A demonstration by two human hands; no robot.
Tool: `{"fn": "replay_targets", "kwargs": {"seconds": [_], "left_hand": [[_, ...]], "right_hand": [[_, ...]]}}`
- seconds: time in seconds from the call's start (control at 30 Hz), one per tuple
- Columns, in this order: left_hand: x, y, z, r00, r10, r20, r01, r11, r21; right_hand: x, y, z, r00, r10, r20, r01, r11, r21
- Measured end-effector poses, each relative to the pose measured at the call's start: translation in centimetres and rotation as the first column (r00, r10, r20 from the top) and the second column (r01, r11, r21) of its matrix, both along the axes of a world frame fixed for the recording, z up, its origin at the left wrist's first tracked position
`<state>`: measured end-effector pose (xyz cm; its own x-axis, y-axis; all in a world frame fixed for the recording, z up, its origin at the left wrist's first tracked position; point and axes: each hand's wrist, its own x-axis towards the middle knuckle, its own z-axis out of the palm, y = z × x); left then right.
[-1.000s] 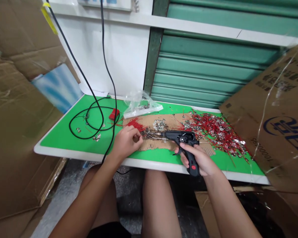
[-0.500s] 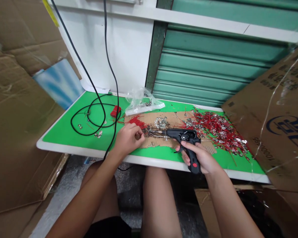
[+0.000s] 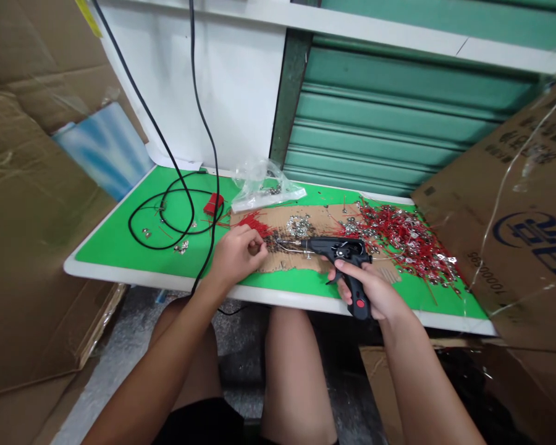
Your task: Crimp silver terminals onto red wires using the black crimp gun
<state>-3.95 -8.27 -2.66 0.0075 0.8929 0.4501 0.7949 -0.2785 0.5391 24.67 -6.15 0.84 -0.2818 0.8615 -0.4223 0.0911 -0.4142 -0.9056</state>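
My right hand [image 3: 359, 284] is wrapped round the grip of a black gun-shaped tool [image 3: 352, 281], whose thin metal tip points left. Near that tip, my left hand [image 3: 238, 253] is pinched over the left part of a cardboard strip [image 3: 324, 217]; whatever its fingertips hold is too small to name. Red wires [image 3: 254, 224] lie just behind the left hand. Small metal rings [image 3: 299, 225] sit on the strip behind the tool. On the right spreads a tangled pile of red wires with metal pieces [image 3: 398, 238].
Black cable [image 3: 130, 225] loops over the left of the green table [image 3: 106, 238]. A red block [image 3: 213, 203] and a clear plastic bag [image 3: 264, 188] lie toward the back. Large cardboard boxes flank the table, left [image 3: 23, 247] and right [image 3: 528, 204].
The whole view has shifted slightly, so the table appears a little higher and further left. Both hands keep nearly the same pose, and the tool stays in my right hand.
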Motion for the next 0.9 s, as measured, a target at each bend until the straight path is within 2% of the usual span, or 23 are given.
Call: {"fn": "replay_targets", "kwargs": {"seconds": [0.13,0.37,0.67,0.9], "left_hand": [[-0.05,0.01,-0.06,1.000,0.000,0.016,0.000,1.000,0.003],[-0.08,0.03,-0.06,1.000,-0.003,0.010,0.003,1.000,0.004],[-0.09,0.14,-0.24,1.000,-0.005,0.008,0.005,1.000,0.029],[-0.19,0.27,-0.63,1.000,-0.019,0.020,0.017,0.996,0.083]], "right_hand": [[-0.18,0.02,-0.06,0.998,-0.052,-0.023,0.052,0.999,-0.010],[0.26,0.25,-0.66,1.000,0.028,0.011,-0.028,1.000,-0.008],[-0.01,0.11,0.16,0.997,0.030,0.065,-0.029,0.999,-0.023],[0.02,0.22,-0.08,0.997,0.018,0.074,-0.017,1.000,-0.020]]}}
